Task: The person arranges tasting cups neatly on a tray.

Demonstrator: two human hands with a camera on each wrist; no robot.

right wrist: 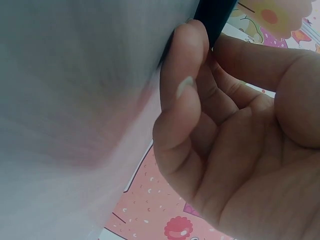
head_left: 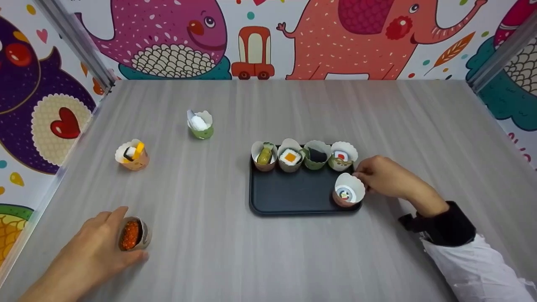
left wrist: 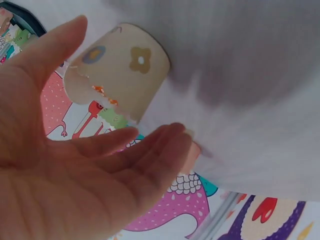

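My left hand (head_left: 92,247) spreads its thumb and fingers around a paper cup (head_left: 144,235) that holds a piece of orange roe sushi (head_left: 131,235). In the left wrist view the fingers (left wrist: 145,165) are nearly straight, with a gap between them and the patterned cup (left wrist: 120,70). My right hand (head_left: 388,176) pinches the right rim of a black tray (head_left: 289,193); the tray's dark edge (right wrist: 218,20) shows between thumb and curled fingers in the right wrist view. Several sushi cups stand in a row along the tray's back, and one more cup (head_left: 349,188) sits at its front right.
On the left part of the table (head_left: 201,188) stand a cup with yellow-topped sushi (head_left: 133,155) and a green cup with a white piece (head_left: 200,125). Walls with cartoon animals (head_left: 348,42) close off the back and sides, with metal posts (head_left: 75,42) at the corners.
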